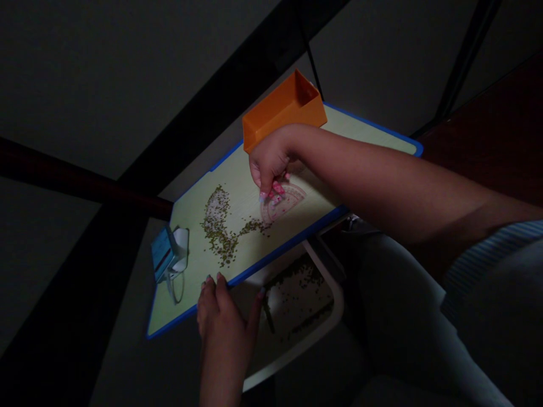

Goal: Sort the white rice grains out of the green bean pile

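Observation:
My right hand (271,161) is closed in a pinch on a pink see-through protractor (292,199), which lies against the tabletop (254,249). Its curved side shows to the right of my fingers, and part of it is hidden behind them. Beside the protractor's lower left end, small green beans (223,240) trail off into a larger curved patch on the left. My left hand (223,311) rests at the table's near blue edge, thumb apart from the fingers, holding nothing.
An orange open box (280,107) stands at the table's far side, behind my right hand. At the left end sit a light blue box (163,254) and a white object with a looped cord (181,249). Below the near edge, a white-rimmed container (297,353) holds scattered dark bits.

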Demonstrator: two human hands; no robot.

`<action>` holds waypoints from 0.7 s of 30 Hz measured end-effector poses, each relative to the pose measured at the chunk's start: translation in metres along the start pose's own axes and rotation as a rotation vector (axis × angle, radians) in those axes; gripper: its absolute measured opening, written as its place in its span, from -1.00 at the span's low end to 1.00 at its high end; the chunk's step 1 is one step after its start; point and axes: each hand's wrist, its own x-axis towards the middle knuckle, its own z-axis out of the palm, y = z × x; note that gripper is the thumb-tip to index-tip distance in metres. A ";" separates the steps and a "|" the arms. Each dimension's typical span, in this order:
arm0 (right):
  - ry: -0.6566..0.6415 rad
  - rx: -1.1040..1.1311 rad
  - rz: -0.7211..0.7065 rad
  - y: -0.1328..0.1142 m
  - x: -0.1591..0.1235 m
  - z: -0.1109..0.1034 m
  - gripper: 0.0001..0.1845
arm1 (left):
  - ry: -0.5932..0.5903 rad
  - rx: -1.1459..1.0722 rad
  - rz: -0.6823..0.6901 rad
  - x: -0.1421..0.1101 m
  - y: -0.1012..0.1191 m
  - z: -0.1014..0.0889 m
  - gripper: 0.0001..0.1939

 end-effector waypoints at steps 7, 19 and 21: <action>0.001 0.016 0.092 0.002 0.001 -0.004 -0.64 | -0.038 0.010 0.009 0.000 0.000 -0.003 -0.14; -0.018 0.002 -0.049 -0.007 0.006 0.008 -0.72 | -0.038 0.017 0.006 0.000 0.001 -0.003 -0.14; -0.017 0.050 -0.057 -0.004 0.008 0.006 -0.68 | -0.044 0.015 -0.002 0.000 0.002 -0.004 -0.13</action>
